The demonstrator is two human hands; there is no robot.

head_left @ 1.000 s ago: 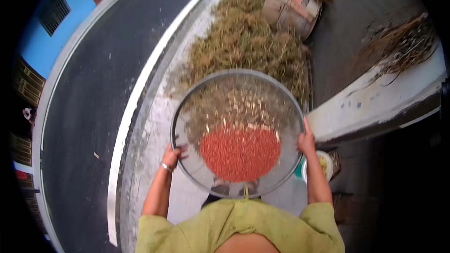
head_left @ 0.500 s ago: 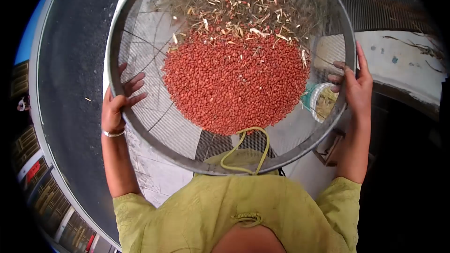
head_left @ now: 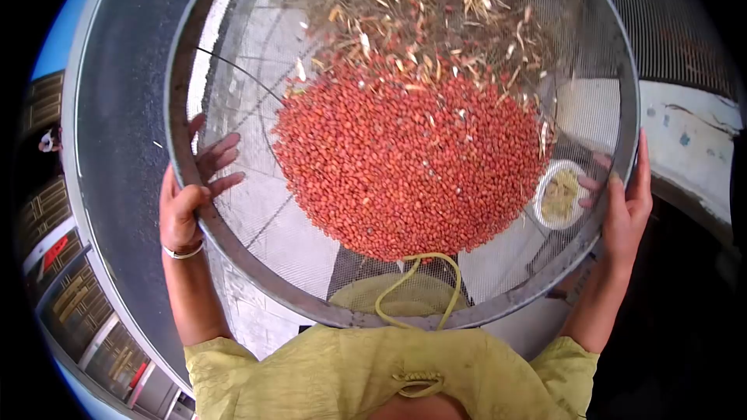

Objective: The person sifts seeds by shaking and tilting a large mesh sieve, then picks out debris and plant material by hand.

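Far left there's the road, dark asphalt, w/ a pale concrete strip beside it. The left hand grips the sieve at its left rim: thumb hooked over the metal band, fingers spread apart underneath, showing thru the mesh. A bangle sits on that wrist.

The sieve is held up chest-high, close in front of the person, a bit tilted. In the middle sits a dense heap of red peanuts, gathered toward the near side. Beyond them, at the far edge, lies a loose band of straw and husk bits. So the sorting looks well along, I'd say: nuts and chaff are mostly in separate zones. Not finished tho; pale flecks are still scattered across the red heap, and the chaff hasn't left the sieve.

A yellow-green cord loops below the mesh, near the green shirt.

Right side: a small bowl shows thru the mesh, down on the ground. The right hand clasps the right rim, palm against the band, fingers wrapped under, slightly apart. Past it, a whitish ledge.
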